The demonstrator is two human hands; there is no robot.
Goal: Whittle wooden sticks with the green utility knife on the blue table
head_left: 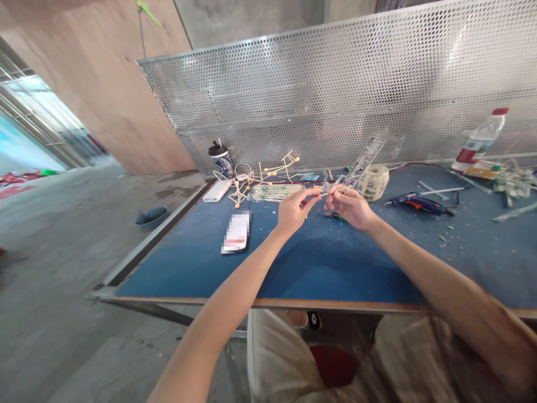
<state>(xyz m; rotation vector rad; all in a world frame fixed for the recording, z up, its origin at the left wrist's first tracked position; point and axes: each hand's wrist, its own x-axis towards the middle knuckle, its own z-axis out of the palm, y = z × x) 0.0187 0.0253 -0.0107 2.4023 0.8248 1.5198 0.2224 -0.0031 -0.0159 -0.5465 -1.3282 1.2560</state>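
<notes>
My left hand [295, 210] and my right hand [349, 206] meet above the blue table, fingertips almost touching. Both are closed in a pinch on a thin pale wooden stick [322, 195], mostly covered by the fingers. Just behind my left hand lies a bundle of wrapped chopsticks [272, 192]. Farther back sit small frames of pale sticks [289, 159] with round knobs at their joints. Close behind my right hand are a clear ruler [366, 159] and a roll of pale tape [375, 182]. Beneath the right fingers a small dark-and-green tool [334, 215] is partly hidden.
A phone [237, 232] lies left of my hands, with a white power bank [217, 191] and lidded cup [221, 158] behind. On the right are a blue glue gun [419, 204], scraps and a bottle [480, 141]. A perforated metal panel [319, 95] borders the back.
</notes>
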